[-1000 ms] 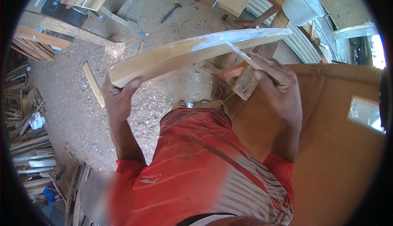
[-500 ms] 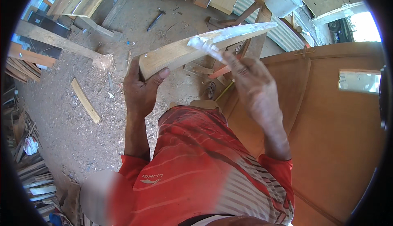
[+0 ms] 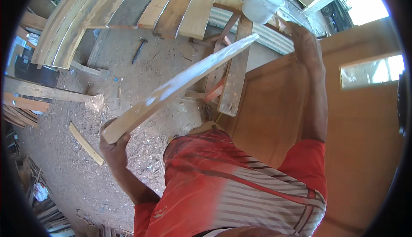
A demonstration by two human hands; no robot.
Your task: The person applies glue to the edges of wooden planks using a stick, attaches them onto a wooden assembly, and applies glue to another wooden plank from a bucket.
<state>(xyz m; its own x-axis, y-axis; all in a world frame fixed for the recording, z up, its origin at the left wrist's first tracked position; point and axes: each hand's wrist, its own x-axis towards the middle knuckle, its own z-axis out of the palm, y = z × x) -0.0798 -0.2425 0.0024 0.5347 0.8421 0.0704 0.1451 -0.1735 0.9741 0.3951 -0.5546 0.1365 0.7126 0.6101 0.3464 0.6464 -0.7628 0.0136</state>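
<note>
Two hands are at work. The left hand (image 3: pixel 112 144), at about eight o'clock, grips the near end of a long wooden plank (image 3: pixel 180 84), fingers wrapped round it. The plank slants up toward one o'clock, its upper face smeared with something white, its far end crossing the wooden stand (image 3: pixel 235 74). The right hand (image 3: pixel 300 33) reaches out at one o'clock, just beside a white plastic bucket (image 3: pixel 259 5); whether it is open or closed cannot be told. A brown panelled door (image 3: pixel 365 151) fills the three o'clock side. A hammer (image 3: pixel 139 50) lies on the sawdust-strewn floor (image 3: pixel 77 172) at eleven o'clock.
</note>
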